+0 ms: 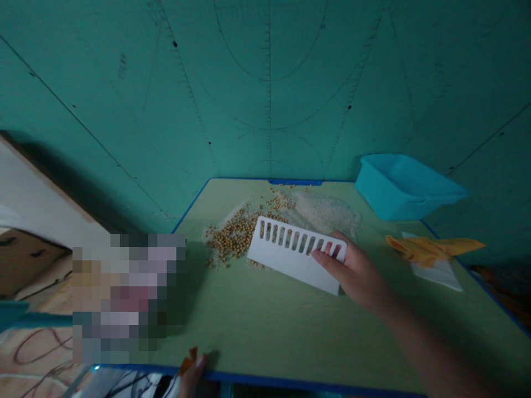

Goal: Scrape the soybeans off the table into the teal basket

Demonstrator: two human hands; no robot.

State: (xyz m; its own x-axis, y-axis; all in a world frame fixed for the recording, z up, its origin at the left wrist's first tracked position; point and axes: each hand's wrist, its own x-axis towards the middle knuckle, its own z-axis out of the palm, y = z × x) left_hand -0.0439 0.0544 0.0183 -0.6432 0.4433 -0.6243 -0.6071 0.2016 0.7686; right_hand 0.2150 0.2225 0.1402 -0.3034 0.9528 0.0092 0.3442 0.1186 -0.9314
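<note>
My right hand point(354, 271) grips the right end of a white slotted scraper point(290, 251), fingers wrapped over its top edge. The scraper stands tilted on a pale green mat point(265, 320), right beside a pile of yellow-brown beans point(234, 235) mixed with white grains point(323, 213). My left hand point(194, 375) shows only in part at the mat's near edge, fingers curled on something small and orange that I cannot make out.
A turquoise plastic tub point(400, 185) sits tilted at the mat's far right corner. An orange cloth point(431, 249) lies on a white sheet point(440, 272) at the right edge. A teal cutting mat point(265, 83) covers the surface behind. A blurred patch sits at the left.
</note>
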